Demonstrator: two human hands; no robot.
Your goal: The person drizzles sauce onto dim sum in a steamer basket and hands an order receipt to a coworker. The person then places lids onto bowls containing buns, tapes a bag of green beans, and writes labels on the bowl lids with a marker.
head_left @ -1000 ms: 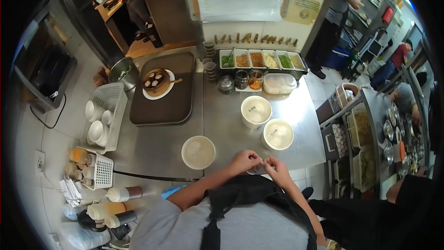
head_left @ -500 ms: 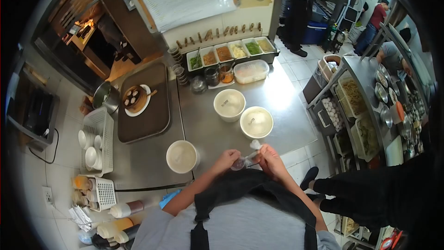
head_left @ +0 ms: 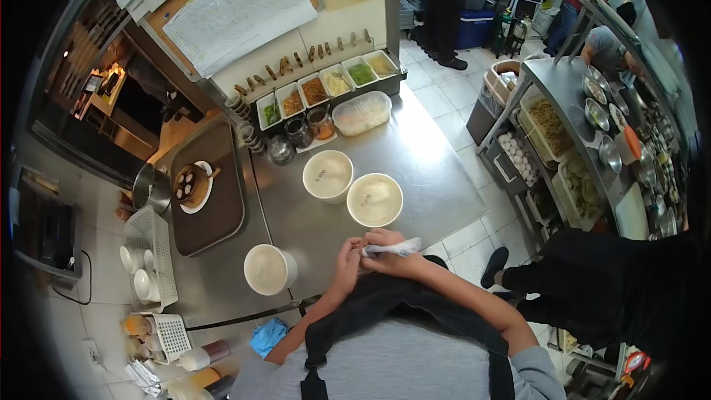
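Note:
My left hand [head_left: 346, 265] and my right hand [head_left: 386, 261] meet at the table's front edge, fingers pinched together on a thin clear plastic bag [head_left: 404, 247]. The bag's twisted whitish end sticks out to the right past my right hand; its lower part is hidden by my hands. Just beyond them stands a lidded white tub [head_left: 375, 201], with a second white tub [head_left: 328, 177] behind it to the left. Both lids carry dark handwriting. A third white tub [head_left: 269, 270] stands to the left of my hands.
A brown tray [head_left: 209, 234] holds a plate with a small bamboo steamer. Behind the tubs are jars, a plastic container [head_left: 362, 113] and a row of topping pans [head_left: 336, 81]. Another person's legs [head_left: 563, 274] are close on the right, beside a loaded steel shelf [head_left: 555, 78].
My hands have come together; before, they were apart with the bag stretched between them. The bag's end now points right. The whole view has shifted and turned slightly.

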